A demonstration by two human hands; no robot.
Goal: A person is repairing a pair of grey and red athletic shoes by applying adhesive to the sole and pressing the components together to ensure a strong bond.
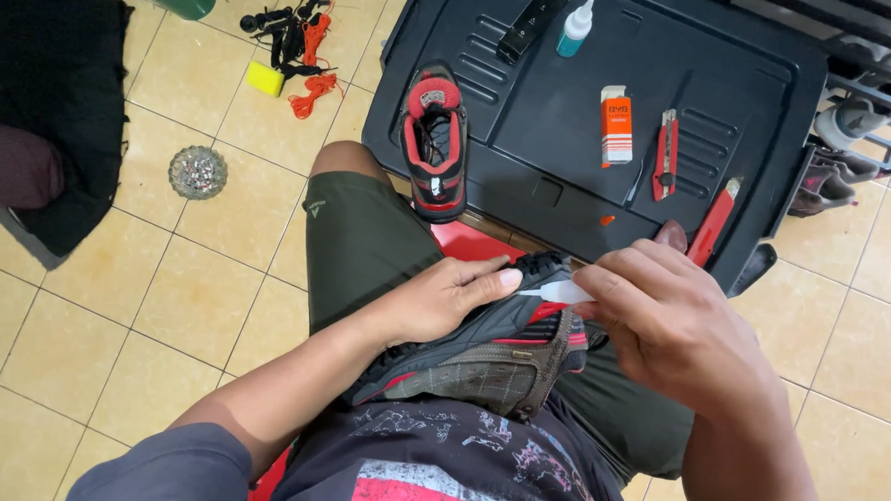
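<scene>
Shoe (481, 357) lies sole-side up across my lap, pinned under my left hand (438, 300), whose fingers spread flat over the dark sole with the fingertips reaching toward the toe. My right hand (663, 315) pinches a small white tube (564, 291) between thumb and fingers, its tip touching the sole edge just beside my left fingertips.

I judge the main risk is glue reaching those fingertips, since they sit so near the tip. A hard squeeze could also push glue over the red trim and onto my shorts (366, 242). The shoe rests only on my thigh, so it may roll if my left hand eases.

It looks worn: grey-black sole, a red stripe along the edge, brown checked side panel. Whether the sole is parting from the upper I cannot tell.

Further out, its mate (435, 140), red and black, stands on a black lid (592, 117), along with an orange box (616, 126), two red cutters (666, 155) and a white bottle (575, 28). Orange laces (315, 69) lie on the floor tiles (193, 290).
</scene>
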